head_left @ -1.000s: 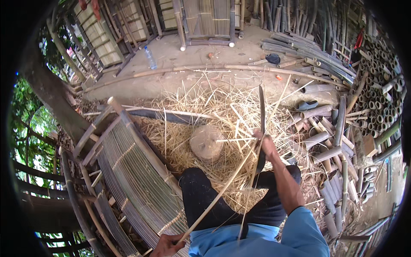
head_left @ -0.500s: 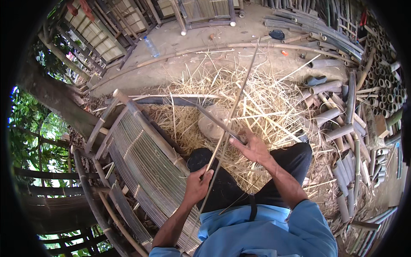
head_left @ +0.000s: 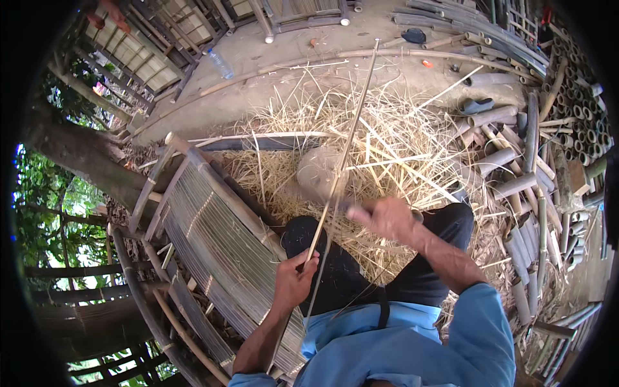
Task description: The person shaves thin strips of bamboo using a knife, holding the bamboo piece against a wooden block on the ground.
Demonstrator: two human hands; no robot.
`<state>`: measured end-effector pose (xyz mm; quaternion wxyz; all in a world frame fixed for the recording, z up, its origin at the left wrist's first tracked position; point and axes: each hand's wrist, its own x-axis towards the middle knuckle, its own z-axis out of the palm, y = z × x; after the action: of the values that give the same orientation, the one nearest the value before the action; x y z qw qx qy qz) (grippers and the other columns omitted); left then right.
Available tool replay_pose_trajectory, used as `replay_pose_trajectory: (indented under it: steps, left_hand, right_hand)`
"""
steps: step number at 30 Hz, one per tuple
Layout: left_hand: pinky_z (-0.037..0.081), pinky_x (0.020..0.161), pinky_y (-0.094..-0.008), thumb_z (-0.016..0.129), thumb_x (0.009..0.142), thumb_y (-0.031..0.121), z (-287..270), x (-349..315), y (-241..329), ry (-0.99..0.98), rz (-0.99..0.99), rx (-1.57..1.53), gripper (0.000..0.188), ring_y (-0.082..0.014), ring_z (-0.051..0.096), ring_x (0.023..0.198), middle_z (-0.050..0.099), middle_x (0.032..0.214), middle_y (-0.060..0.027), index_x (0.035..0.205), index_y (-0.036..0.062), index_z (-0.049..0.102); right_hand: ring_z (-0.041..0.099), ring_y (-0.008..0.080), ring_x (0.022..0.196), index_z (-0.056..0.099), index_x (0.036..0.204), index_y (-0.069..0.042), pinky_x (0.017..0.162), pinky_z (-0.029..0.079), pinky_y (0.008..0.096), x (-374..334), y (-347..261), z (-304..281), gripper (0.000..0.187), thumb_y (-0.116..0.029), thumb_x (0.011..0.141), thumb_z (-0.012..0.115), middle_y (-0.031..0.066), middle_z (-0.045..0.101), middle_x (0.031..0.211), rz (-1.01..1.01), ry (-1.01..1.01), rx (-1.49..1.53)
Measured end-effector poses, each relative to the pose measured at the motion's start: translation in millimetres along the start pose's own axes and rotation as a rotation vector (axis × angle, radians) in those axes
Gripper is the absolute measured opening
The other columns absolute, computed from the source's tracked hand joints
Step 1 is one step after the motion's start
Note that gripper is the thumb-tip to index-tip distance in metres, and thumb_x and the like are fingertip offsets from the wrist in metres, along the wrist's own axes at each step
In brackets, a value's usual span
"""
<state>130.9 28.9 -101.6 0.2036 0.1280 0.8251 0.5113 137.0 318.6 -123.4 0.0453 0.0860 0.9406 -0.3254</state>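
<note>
My left hand (head_left: pixel 296 278) is closed round a long, thin bamboo strip (head_left: pixel 356 119). The strip slants from that hand up past my knees to the far side of the shavings. A thinner split length trails from it down toward my lap. My right hand (head_left: pixel 390 219), smeared by motion, is closed on a knife, its thumb toward the strip. The knife's blade (head_left: pixel 311 195) is a faint dark blur crossing the strip, over a round wooden block (head_left: pixel 317 173). Whether the edge touches the strip cannot be made out.
Pale bamboo shavings (head_left: pixel 400 148) heap around the block. A slatted bamboo bench (head_left: pixel 213 226) stands at my left. Cut bamboo tubes (head_left: pixel 493 161) lie at right, with longer poles (head_left: pixel 451 35) behind. A plastic bottle (head_left: pixel 220 64) lies on the far ground.
My right hand has shifted slightly right, and the knife has blurred from a clear slanting blade. My left hand keeps its hold on the strip. The whole view has shifted slightly.
</note>
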Motion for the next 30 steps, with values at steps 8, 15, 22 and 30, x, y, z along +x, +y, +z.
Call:
replay_pose_trajectory:
  steps: [8,15,22,30]
  left_hand:
    - [0.040,0.058,-0.0214,0.062,0.098,0.005,-9,-5,11,-0.074,0.042,0.029,0.015,-0.0020,0.050,0.071,0.058,0.075,0.0037,0.108,-0.0028,0.069]
    - [0.039,0.054,-0.0233,0.064,0.096,0.011,-8,-17,9,-0.140,-0.071,0.093,0.016,-0.0030,0.047,0.062,0.057,0.066,0.0024,0.105,-0.0017,0.070]
    - [0.037,0.055,-0.0248,0.065,0.096,0.012,-24,-53,21,-0.145,-0.205,0.110,0.021,-0.0039,0.046,0.066,0.055,0.069,0.0031,0.105,-0.0062,0.069]
    - [0.030,0.047,-0.0232,0.058,0.100,0.031,-37,-113,29,-0.050,-0.144,0.217,0.029,-0.0052,0.039,0.052,0.042,0.058,0.0057,0.088,0.0040,0.059]
  right_hand:
    - [0.066,0.0249,0.052,0.077,0.095,-0.011,0.046,0.050,0.0419,-2,-1,4,0.081,-0.078,0.095,0.032,0.0125,0.065,0.059,-0.129,0.111,-0.230]
    - [0.053,0.0165,0.042,0.074,0.098,-0.010,0.039,0.045,0.0360,20,29,-9,0.085,-0.080,0.095,0.025,0.0022,0.050,0.047,-0.088,0.096,-0.292]
    - [0.046,0.0116,0.040,0.075,0.104,-0.011,0.035,0.040,0.0342,51,81,-32,0.090,-0.086,0.089,0.028,0.0000,0.044,0.047,0.050,0.000,-0.415]
    - [0.052,0.0146,0.046,0.075,0.093,-0.010,0.038,0.045,0.0367,122,271,-131,0.078,-0.075,0.097,0.033,0.0086,0.057,0.061,0.184,0.536,-0.750]
